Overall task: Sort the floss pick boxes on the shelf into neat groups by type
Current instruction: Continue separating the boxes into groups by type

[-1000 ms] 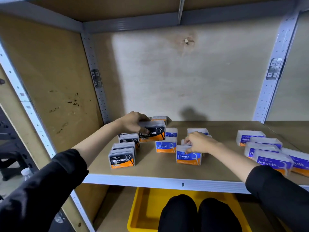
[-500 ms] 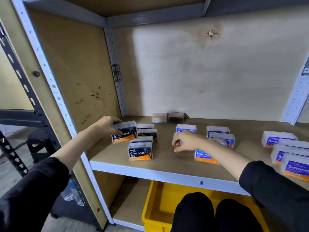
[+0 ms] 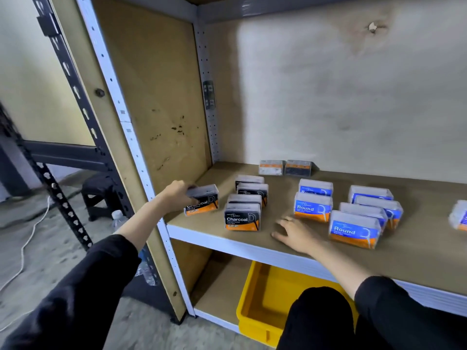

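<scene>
Left hand (image 3: 177, 193) gripping Charcoal box (image 3: 203, 202), right hand (image 3: 294, 232) flat

Charcoal boxes (image 3: 242, 218): black-and-orange labels, clear lids, four upright in a column, centre-left of frame. Fifth Charcoal box (image 3: 202, 200) just left of them, slightly tilted, gripped by left hand (image 3: 177, 193). Round boxes (image 3: 312, 208): blue-and-orange, six upright, centre-right. Two back boxes (image 3: 271, 168) side by side, upper centre.
</scene>
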`<action>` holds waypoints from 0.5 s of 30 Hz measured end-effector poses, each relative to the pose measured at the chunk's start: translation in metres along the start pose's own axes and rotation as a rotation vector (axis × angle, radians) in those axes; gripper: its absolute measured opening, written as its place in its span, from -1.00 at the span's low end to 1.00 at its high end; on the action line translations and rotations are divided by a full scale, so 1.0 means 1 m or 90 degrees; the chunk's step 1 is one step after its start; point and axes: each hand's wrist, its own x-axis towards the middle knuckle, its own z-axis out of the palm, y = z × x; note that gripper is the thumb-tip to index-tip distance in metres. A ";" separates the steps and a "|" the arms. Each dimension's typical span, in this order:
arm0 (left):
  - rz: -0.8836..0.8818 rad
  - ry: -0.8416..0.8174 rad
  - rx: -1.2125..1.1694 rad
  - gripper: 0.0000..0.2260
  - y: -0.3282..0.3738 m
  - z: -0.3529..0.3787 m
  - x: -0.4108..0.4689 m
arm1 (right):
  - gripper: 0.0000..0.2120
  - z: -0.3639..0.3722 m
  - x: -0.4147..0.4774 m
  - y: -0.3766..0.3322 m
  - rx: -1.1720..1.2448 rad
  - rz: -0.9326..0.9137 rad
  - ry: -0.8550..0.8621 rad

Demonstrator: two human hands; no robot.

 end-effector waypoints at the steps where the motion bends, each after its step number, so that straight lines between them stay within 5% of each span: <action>1: -0.004 -0.001 -0.006 -0.64 -0.001 0.003 0.001 | -0.48 0.005 0.000 0.001 0.015 0.003 0.003; 15: -0.050 -0.041 -0.060 -0.59 -0.007 0.034 0.017 | -0.43 0.025 0.004 0.011 0.015 0.010 -0.041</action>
